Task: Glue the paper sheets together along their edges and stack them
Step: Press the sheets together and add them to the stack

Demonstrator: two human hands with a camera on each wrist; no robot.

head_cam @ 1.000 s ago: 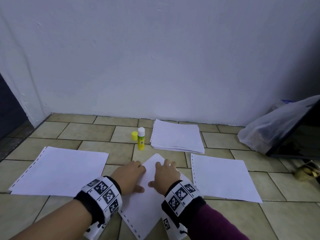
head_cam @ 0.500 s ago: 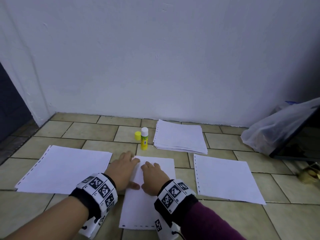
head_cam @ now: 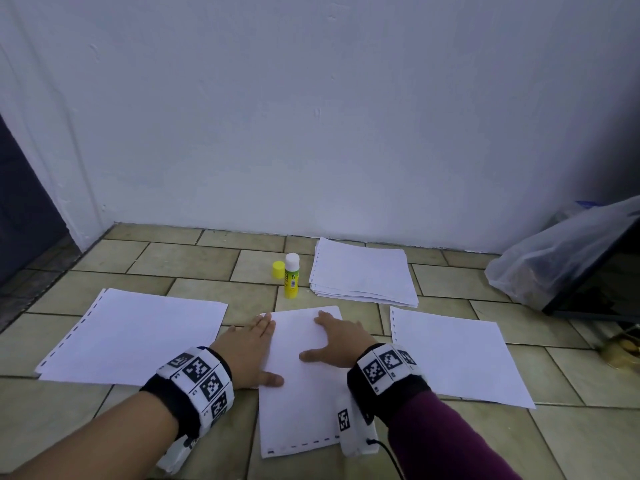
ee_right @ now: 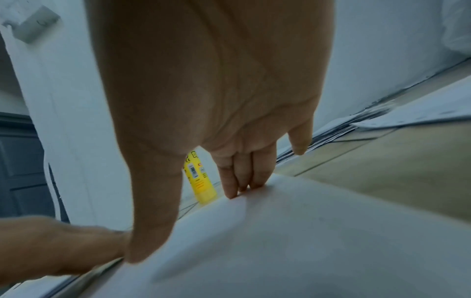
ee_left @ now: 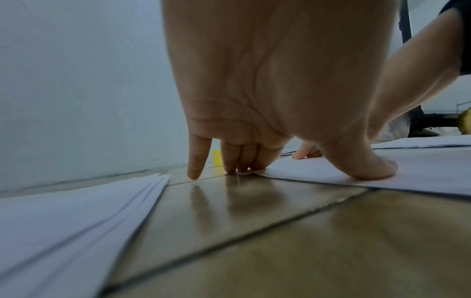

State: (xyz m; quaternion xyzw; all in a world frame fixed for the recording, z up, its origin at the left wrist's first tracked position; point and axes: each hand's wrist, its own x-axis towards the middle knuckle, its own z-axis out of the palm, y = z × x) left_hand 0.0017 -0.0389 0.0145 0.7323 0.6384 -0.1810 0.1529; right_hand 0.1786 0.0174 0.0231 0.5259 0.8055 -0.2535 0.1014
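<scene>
A white paper sheet with a perforated near edge lies straight on the tiled floor in front of me. My left hand lies flat at its left edge, fingers straight, thumb on the paper. My right hand presses flat on its upper right part, fingers at the far edge of the sheet. A yellow glue stick stands uncapped beyond the sheet, its yellow cap beside it. A paper stack lies to the right of the glue.
A pile of sheets lies on the floor at my left, another sheet at my right. A white wall rises close behind. A clear plastic bag and a dark panel sit at the far right.
The centre sheet has turned from a slanted position to square with me. Both hands have spread apart, left hand to its left edge, right hand to its upper right.
</scene>
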